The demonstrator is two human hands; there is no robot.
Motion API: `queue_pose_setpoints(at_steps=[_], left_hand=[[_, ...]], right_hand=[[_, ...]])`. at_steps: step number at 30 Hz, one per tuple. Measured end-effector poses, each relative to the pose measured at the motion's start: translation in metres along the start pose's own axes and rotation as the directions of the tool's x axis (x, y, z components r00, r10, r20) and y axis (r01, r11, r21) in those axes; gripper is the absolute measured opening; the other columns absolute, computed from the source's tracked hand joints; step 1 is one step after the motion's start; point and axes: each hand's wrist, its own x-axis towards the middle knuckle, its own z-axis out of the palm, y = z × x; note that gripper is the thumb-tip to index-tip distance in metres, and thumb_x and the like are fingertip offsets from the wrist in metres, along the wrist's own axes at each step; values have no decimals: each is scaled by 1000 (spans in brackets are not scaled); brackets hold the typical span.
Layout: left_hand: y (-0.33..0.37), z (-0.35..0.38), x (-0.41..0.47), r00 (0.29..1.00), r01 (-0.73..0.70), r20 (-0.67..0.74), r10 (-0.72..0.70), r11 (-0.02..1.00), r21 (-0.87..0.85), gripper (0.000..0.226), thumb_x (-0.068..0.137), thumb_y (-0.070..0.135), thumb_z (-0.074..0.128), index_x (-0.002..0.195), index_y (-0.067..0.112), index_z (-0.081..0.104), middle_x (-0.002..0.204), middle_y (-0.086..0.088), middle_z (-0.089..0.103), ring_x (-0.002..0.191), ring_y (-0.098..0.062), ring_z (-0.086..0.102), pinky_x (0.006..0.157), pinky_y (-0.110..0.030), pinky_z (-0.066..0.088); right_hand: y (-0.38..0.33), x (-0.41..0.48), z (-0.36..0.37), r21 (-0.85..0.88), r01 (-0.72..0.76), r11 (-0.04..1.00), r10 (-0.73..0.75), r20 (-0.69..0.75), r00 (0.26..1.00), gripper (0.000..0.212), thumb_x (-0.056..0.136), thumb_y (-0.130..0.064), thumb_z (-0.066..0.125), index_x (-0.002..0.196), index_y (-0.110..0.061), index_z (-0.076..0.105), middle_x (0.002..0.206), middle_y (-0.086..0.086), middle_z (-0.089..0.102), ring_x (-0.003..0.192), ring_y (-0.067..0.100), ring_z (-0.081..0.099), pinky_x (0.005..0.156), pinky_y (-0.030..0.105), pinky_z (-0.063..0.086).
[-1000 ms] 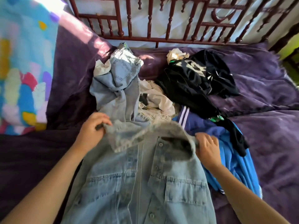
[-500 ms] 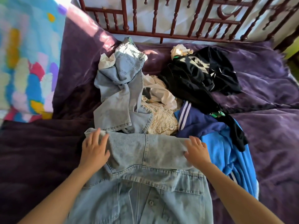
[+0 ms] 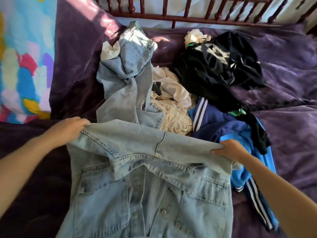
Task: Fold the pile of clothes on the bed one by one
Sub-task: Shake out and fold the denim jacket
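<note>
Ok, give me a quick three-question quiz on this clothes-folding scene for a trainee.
1. True or false: the left hand and right hand both grip the denim jacket.
2. Which garment lies beside the right hand? A) blue striped garment B) red towel C) green sock
3. Fill in: the bed cover is ____.
Key: 1 true; 2 A; 3 purple.

1. Hands: 2, left hand (image 3: 68, 129), right hand (image 3: 231, 150).
2. Denim: 2, jacket (image 3: 154, 194), jeans (image 3: 127, 83).
3. Black garment (image 3: 214, 69): 1 heap, piece count unclear.
4. Pale tops (image 3: 173, 115): at least 2.
5. Blue sportswear (image 3: 219, 126): 1 or 2.
6. Patterned pillow (image 3: 20, 66): 1.
</note>
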Motion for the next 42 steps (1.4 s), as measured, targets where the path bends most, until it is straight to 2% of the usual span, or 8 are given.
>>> queue_pose_setpoints(at_steps=[4,10,18,23,27,33,39,42], left_hand=[[22,8,12,999,25,-33,-18,971,238,47,90,12,50,136,22,46,129,-8,50,118,-29,44,94,-40,33],[61,44,-2,983,-129,142,112,985,117,83,84,45,60,149,32,11,146,3,33,134,-19,30,110,-39,19],[48,33,-15,999,-40,26,37,990,134,41,92,23,52,133,20,47,120,0,57,107,-21,57,84,-33,40],[33,28,-68,991,-125,67,118,987,102,55,88,25,62,139,24,43,125,-2,60,105,-26,62,80,-35,49],[19,42,-121,896,-391,-76,438,858,332,62,46,18,92,101,-1,70,68,-11,70,43,-24,62,34,-29,48],[8,73,-187,785,-461,-210,583,776,431,47,69,0,32,104,6,62,50,-5,52,36,-20,51,32,-24,42],[2,116,-253,906,-334,-141,400,877,345,36,57,-14,55,85,-1,74,51,-9,51,32,-23,49,21,-23,33],[1,134,-270,969,-233,-15,247,930,283,70,16,-21,83,83,-4,74,51,-10,52,31,-25,50,21,-25,34]], right_hand=[[-12,4,-2,-120,26,992,-36,-85,996,34,87,-46,58,110,-21,62,117,11,56,113,29,47,89,38,41],[-44,-18,24,-118,152,981,-149,32,988,99,77,-54,66,150,-28,3,145,3,30,135,26,28,105,41,28],[-27,-38,25,-129,29,991,-50,-164,985,21,86,-16,51,105,-17,58,106,5,63,95,31,58,68,32,35],[-9,-88,36,-333,336,881,-472,-578,665,25,49,9,70,70,-1,64,54,10,53,42,29,55,36,32,46],[2,-123,63,-410,368,834,-550,-579,602,46,37,15,79,79,-1,67,58,10,58,46,28,58,43,33,50],[13,-183,112,-544,396,739,-662,-482,574,41,43,8,68,82,-6,70,61,6,60,46,25,57,53,34,44],[27,-237,170,-570,442,693,-706,-412,576,33,93,-15,35,82,-12,65,62,1,62,58,23,61,68,33,32],[21,-251,177,-573,432,697,-682,-343,646,29,72,-12,43,66,-11,72,56,0,57,48,20,58,65,30,31]])
